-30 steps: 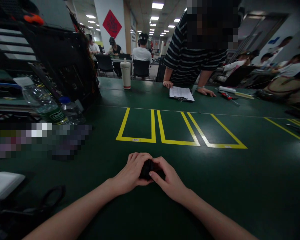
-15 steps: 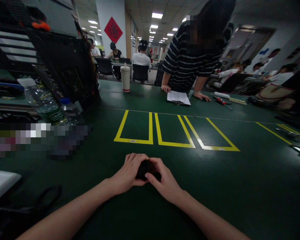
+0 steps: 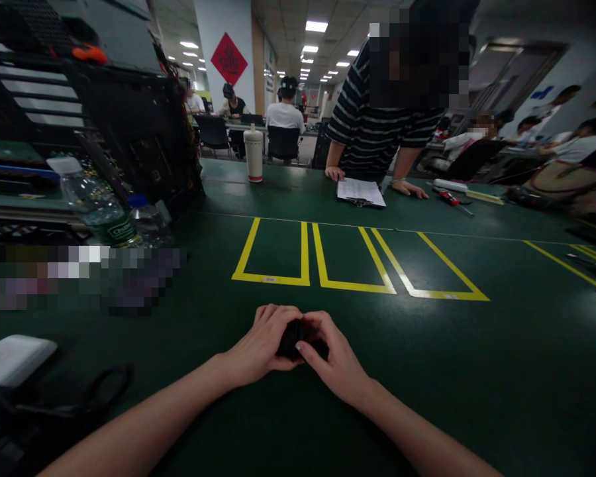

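Between my hands is a small black object (image 3: 289, 339), low over the green table (image 3: 427, 371); the fingers cover much of it and its kind cannot be made out. My left hand (image 3: 265, 341) is closed around its left side, fingers curled over the top and thumb below. From the right, my right hand (image 3: 335, 358) grips it with bent fingers and the thumb pressed to its near side. Just beyond my hands lie yellow tape outlines (image 3: 271, 279) on the table top.
A person in a striped shirt (image 3: 382, 126) leans over the far side by a clipboard (image 3: 361, 192). A white cup (image 3: 253, 156) stands at the back. Plastic bottles (image 3: 97, 205) and a black computer case (image 3: 149, 146) are left. A screwdriver (image 3: 454, 200) lies far right.
The whole view has shifted slightly, so the scene sits a little further right. Both hands keep the same hold on the black object.
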Available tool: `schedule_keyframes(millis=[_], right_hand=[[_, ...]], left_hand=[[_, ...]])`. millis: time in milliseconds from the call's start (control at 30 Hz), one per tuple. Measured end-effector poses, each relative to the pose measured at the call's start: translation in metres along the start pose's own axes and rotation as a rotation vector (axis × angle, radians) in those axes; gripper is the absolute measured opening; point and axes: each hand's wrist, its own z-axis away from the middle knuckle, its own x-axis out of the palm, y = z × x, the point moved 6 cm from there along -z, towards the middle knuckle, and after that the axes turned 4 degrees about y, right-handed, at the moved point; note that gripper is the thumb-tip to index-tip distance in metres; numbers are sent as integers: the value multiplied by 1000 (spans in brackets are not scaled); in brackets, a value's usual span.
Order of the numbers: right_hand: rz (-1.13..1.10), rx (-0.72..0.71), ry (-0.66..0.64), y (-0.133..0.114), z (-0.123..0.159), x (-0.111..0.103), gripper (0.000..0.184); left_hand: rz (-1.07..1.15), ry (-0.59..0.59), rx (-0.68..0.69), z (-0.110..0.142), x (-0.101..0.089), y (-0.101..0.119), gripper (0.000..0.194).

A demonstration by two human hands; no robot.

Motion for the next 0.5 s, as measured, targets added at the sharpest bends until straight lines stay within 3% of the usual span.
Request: schedule_keyframes(millis=[167,367,500], right_hand=[[78,-48,-34,-2,0,0,23],[157,-198,18,-11,3,-3,15],[155,-154,66,-7,3,-3,19]], left_hand=[[-5,58,20,0,1,-3,63],[7,19,38,1,2,-2,61],[-3,17,23,1,0,1,62]])
